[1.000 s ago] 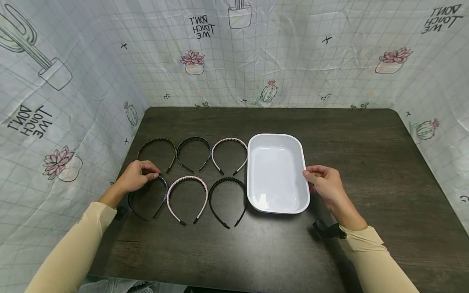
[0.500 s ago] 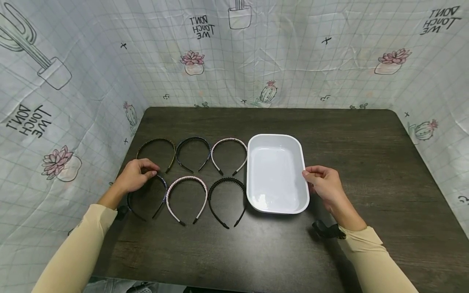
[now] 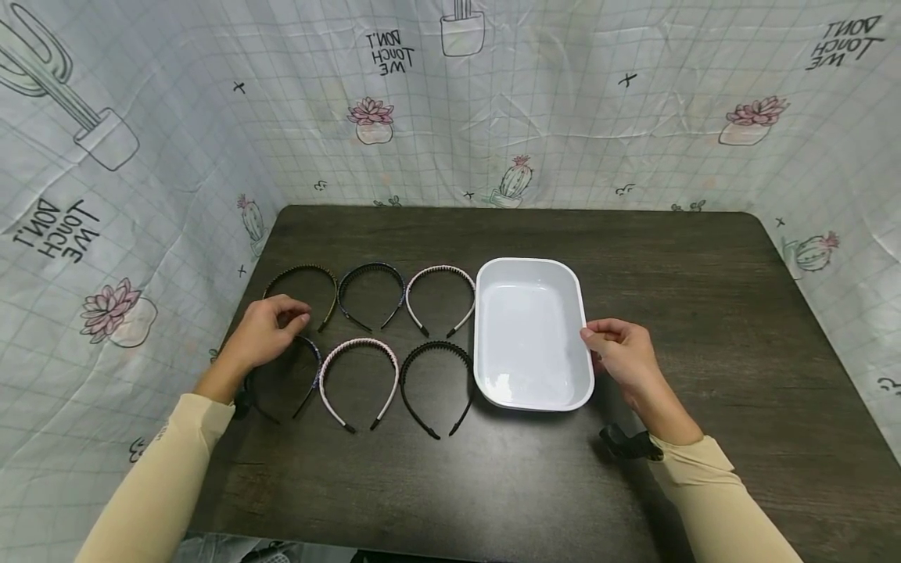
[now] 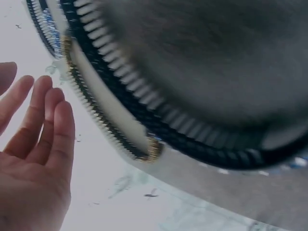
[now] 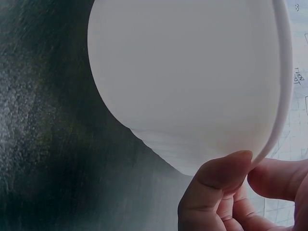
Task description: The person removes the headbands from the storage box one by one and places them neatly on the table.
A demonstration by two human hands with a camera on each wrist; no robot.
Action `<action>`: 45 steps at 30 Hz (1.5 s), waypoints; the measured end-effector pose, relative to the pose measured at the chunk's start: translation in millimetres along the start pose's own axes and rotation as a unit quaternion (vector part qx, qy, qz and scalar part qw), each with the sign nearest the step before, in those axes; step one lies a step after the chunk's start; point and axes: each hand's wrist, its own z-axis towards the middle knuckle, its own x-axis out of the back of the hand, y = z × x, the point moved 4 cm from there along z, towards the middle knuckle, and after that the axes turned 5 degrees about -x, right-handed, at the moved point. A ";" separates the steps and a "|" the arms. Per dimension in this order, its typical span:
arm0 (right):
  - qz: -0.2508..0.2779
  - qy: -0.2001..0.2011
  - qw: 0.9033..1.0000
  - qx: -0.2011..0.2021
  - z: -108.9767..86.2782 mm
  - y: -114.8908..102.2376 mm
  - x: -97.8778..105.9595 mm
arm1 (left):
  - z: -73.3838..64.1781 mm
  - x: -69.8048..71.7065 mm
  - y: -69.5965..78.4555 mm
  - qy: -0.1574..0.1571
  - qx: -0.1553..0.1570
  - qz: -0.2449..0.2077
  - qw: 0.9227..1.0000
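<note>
My left hand [image 3: 263,332] hovers over the top of a dark blue glittery headband [image 3: 319,366] at the front left, partly hiding it. In the left wrist view the fingers [image 4: 34,110] are relaxed and apart from the toothed headband [image 4: 139,113]. Beside it lie a pinkish-white headband [image 3: 360,342] and a black headband [image 3: 439,345], tips toward me. My right hand [image 3: 626,356] pinches the right rim of a white rectangular tray [image 3: 531,336]; the right wrist view shows thumb and finger on that rim [image 5: 285,62].
Behind them, a black-and-gold headband [image 3: 303,268], a dark blue headband [image 3: 371,266] and a pinkish-white headband [image 3: 442,269] form a back row. The tray stands close to the right ends of both rows. A patterned cloth [image 3: 563,117] surrounds the dark wooden table [image 3: 669,258].
My left hand has let go of the dark blue headband and lifted slightly, its fingers loosening. The right hand and the tray stay in place.
</note>
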 end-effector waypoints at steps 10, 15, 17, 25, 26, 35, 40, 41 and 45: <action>-0.026 0.012 1.000 0.013 0.3 -0.6 0.4 | 7.5 0.1 28.0 0.033 0.011 0.006 0.999; -0.025 0.013 1.000 0.011 0.4 0.8 0.9 | 8.0 -4.3 40.8 0.045 0.002 0.017 0.999; -0.025 0.015 1.000 0.012 0.6 1.7 1.4 | 7.9 -6.4 44.2 0.045 -0.002 0.024 0.999; -0.024 0.020 0.999 0.023 -2.3 2.0 1.8 | 4.8 -10.2 51.8 0.050 0.014 0.034 0.998; -0.026 0.022 0.999 0.024 -2.8 1.8 1.8 | 4.8 -10.3 53.0 0.053 0.016 0.033 0.998; -0.034 0.030 0.998 0.040 -6.1 -0.1 1.1 | 3.6 -16.0 63.9 0.064 0.032 0.024 0.997; -0.046 0.041 0.996 0.061 -7.7 -2.1 1.5 | 2.9 -18.0 67.1 0.070 0.042 0.031 0.996; -0.050 0.044 0.996 0.066 -8.0 -2.6 1.4 | 2.9 -18.0 67.7 0.071 0.044 0.033 0.996; -0.065 0.054 0.993 0.083 -9.0 -3.8 1.4 | 2.5 -18.0 70.9 0.075 0.050 0.036 0.995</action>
